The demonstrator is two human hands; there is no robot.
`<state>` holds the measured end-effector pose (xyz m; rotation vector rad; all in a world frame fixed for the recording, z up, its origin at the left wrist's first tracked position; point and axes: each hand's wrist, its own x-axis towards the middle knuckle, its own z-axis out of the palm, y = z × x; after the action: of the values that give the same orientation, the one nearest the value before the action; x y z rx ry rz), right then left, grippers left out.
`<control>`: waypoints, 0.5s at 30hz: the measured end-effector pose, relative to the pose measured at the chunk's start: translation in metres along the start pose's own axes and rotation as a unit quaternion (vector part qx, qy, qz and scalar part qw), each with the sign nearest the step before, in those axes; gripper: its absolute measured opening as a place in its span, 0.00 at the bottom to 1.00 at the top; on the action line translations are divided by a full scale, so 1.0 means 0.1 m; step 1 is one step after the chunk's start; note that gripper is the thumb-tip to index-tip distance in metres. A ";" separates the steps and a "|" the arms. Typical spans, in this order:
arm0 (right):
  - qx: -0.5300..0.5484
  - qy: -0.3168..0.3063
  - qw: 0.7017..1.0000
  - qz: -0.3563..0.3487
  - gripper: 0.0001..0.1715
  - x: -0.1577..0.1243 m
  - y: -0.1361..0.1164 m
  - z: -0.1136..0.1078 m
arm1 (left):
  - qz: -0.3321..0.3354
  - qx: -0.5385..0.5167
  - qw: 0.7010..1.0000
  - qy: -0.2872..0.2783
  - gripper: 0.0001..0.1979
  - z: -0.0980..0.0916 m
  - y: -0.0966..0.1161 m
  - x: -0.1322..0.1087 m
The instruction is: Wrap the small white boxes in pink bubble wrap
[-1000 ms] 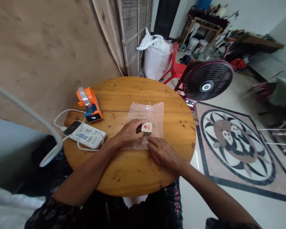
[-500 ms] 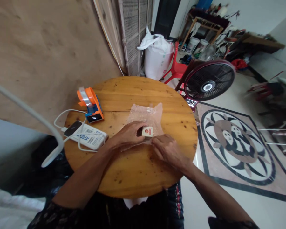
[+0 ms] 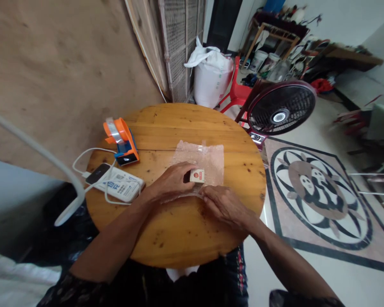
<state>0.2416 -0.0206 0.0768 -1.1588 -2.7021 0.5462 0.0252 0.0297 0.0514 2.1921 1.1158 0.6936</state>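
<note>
A small cream box (image 3: 197,175) with a red round mark rests on a sheet of bubble wrap (image 3: 213,160), near the middle of the round wooden table. My left hand (image 3: 176,177) grips the box from its left side, thumb and fingers around its end. Just to the right and nearer to me, my right hand (image 3: 222,202) pinches the near edge of the bubble wrap. Its fingertips are close to the box's lower right corner but seem apart from it.
On the table's left stand an orange and blue tape dispenser (image 3: 121,143) and a white power bank (image 3: 124,187) with a cable. A white lamp-like arm (image 3: 45,157) crosses the left side. Beyond the table are a fan (image 3: 280,108), a red chair (image 3: 240,91) and a white sack (image 3: 213,76).
The right part of the bubble wrap now lies flatter and reaches farther right. My right hand has shifted slightly down and left along the near edge. My left hand stays on the box.
</note>
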 end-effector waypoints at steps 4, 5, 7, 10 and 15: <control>0.010 -0.015 1.000 -0.001 0.09 0.01 0.02 -0.04 | 0.016 0.019 1.000 -0.007 0.20 0.01 -0.02 0.00; 0.011 -0.008 1.000 0.002 0.09 0.01 0.03 -0.04 | 0.018 0.021 1.000 -0.012 0.19 0.01 -0.02 0.00; 0.009 0.017 1.000 0.016 0.10 0.02 0.04 -0.05 | 0.017 0.018 0.999 -0.025 0.20 0.01 -0.03 0.00; 0.008 0.065 0.997 0.031 0.11 0.04 0.04 -0.05 | 0.015 0.001 0.999 -0.047 0.21 -0.02 -0.03 0.00; 0.032 0.105 0.993 0.050 0.11 0.11 0.05 -0.07 | -0.009 -0.080 0.992 -0.095 0.19 -0.12 0.00 -0.03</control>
<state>0.2392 -0.0073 0.0813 -1.2635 -2.4438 0.4900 0.0159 0.0298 0.0593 2.0611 0.9496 0.5334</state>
